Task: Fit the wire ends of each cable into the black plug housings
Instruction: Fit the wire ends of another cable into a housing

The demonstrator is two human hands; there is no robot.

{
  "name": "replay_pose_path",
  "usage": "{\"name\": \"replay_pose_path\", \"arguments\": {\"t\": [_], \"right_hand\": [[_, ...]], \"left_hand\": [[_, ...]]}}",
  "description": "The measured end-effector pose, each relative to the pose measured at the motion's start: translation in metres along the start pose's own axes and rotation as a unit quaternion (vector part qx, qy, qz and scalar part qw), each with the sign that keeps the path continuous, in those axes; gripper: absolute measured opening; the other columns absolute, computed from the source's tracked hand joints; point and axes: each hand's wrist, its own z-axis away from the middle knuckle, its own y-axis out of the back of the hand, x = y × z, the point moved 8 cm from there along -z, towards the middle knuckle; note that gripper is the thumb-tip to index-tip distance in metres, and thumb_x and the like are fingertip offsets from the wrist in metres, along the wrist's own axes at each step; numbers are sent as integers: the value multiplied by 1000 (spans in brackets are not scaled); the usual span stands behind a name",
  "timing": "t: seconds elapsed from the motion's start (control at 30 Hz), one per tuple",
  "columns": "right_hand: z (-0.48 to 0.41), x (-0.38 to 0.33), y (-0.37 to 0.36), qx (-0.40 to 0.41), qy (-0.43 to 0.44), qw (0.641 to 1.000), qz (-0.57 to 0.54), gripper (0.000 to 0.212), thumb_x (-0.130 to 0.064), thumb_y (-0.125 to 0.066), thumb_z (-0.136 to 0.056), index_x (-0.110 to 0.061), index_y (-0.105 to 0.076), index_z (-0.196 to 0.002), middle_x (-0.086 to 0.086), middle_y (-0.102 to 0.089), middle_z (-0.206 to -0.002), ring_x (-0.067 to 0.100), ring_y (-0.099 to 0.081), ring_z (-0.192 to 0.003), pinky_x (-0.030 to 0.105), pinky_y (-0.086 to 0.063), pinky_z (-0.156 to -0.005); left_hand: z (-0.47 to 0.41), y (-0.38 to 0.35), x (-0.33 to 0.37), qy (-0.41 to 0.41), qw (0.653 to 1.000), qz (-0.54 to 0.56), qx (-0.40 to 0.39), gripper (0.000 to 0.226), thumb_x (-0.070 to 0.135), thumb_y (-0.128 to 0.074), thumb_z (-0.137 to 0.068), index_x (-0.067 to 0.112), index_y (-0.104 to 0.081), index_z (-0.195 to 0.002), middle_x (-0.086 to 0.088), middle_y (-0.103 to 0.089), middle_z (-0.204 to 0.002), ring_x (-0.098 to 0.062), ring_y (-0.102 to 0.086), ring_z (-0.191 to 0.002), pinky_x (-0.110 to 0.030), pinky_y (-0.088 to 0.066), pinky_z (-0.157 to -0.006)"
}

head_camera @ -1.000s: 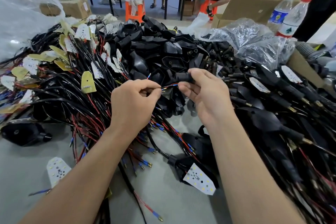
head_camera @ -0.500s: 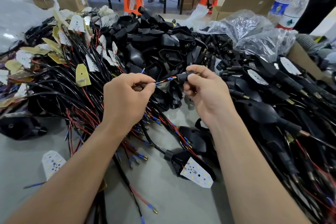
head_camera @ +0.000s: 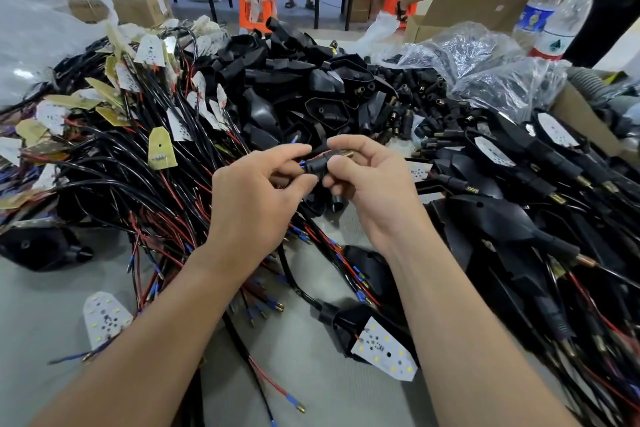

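A worker at a crowded assembly table (head_camera: 41, 305) brings a cable's wire ends (head_camera: 303, 164) to a black plug housing (head_camera: 316, 168), both held up between the hands and clear of the clutter below. The left hand (head_camera: 252, 194) pinches the blue-sleeved wire ends between thumb and forefinger, close to their tips, apparently so the thin leads stay stiff enough to be steered. The right hand (head_camera: 377, 194) curls its fingers and thumb round the plug housing, holding it with the open back towards the left hand and its brass pin (head_camera: 346, 161) pointing away past the right thumb. The wire ends sit at the mouth of the housing, just beyond the left fingertips; how far in they reach cannot be told.

Stock appears sorted for reach: a tangle of unfitted cables (head_camera: 121, 166) lies outside the left hand, loose black housings (head_camera: 284, 94) are heaped just beyond both hands, and cables with plugs already on (head_camera: 519, 184) lie outside the right hand. Two water bottles (head_camera: 554, 21) stand well beyond the right hand.
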Motion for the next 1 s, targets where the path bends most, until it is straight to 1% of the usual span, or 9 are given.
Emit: {"name": "replay_pose_path", "arguments": {"t": [0.1, 0.2, 0.27, 0.47, 0.6, 0.7, 0.77, 0.87, 1.0], "right_hand": [[0, -2, 6, 32, 5, 999, -43, 25, 14, -60, -91, -10, -61, -100, 3, -65, -65, 16, -61, -57, 23, -48, -55], [-2, -4, 16, 49, -1, 992, -113, 23, 12, -59, -94, -10, -57, -98, 2, -64, -63, 13, -61, -55, 20, -49, -55], [-1, -3, 15, 41, -8, 991, -127, 23, 12, -59, -94, -11, -57, -97, 1, -64, -62, 13, -61, -56, 20, -49, -55], [0, 3, 7, 30, -13, 997, -72, 24, 11, -66, -89, -10, -66, -98, 5, -67, -69, 14, -60, -57, 21, -47, -55], [1, 8, 6, 26, -57, 987, -145, 13, -2, -60, -99, -9, -71, -101, 7, -72, -78, 13, -63, -59, 20, -50, -56], [4, 8, -2, -14, -71, 989, -132, 23, -11, -50, -106, -7, -72, -105, 10, -75, -89, 14, -63, -63, 21, -50, -58], [5, 7, -3, -18, -75, 987, -138, 28, -14, -44, -109, -6, -71, -110, 11, -75, -89, 14, -61, -60, 21, -49, -57], [5, 5, -3, -14, -64, 990, -122, 32, -15, -41, -110, -5, -71, -113, 10, -74, -82, 12, -58, -55, 19, -47, -53], [7, 5, -13, -61, -56, 993, -85, 34, -14, -41, -110, -7, -74, -108, 12, -74, -82, 15, -56, -55, 23, -45, -55]], "left_hand": [[-5, 2, -5, -1, 998, -61, -3, 46, 42, -86, -75, 40, -74, -120, 25, -65, -122, 9, -50, -119, -3, -29, -104], [-9, 0, -12, 21, 997, -71, -32, 18, 34, -86, -78, 40, -79, -93, 23, -60, -134, 8, -38, -129, -2, -15, -105], [-8, -2, -13, 28, 997, -61, -42, 11, 27, -84, -81, 37, -81, -83, 20, -67, -130, 3, -46, -129, -3, -19, -105], [-6, -3, -7, -1, 998, -57, -30, 7, 25, -86, -81, 32, -83, -82, 24, -68, -116, 7, -45, -118, 2, -18, -100], [-5, -1, -3, -11, 997, -68, -14, 6, 26, -85, -81, 31, -82, -79, 19, -72, -114, 5, -47, -116, -14, -29, -105], [-3, -3, 0, -25, 997, -74, -17, 8, 26, -85, -81, 31, -81, -77, 21, -71, -112, -2, -52, -119, -27, -36, -109], [-3, -2, 1, -25, 999, -41, -20, 7, 31, -83, -80, 37, -79, -78, 26, -69, -112, 2, -54, -119, -15, -35, -107], [-7, 0, -8, 53, 995, 75, -27, 14, 43, -71, -82, 45, -79, -94, 26, -73, -109, 8, -64, -112, -8, -45, -95], [-7, -18, -28, 170, 962, 196, -84, 26, 31, -64, -97, 26, -78, -118, 7, -80, -102, -7, -75, -96, -32, -62, -82]]}}
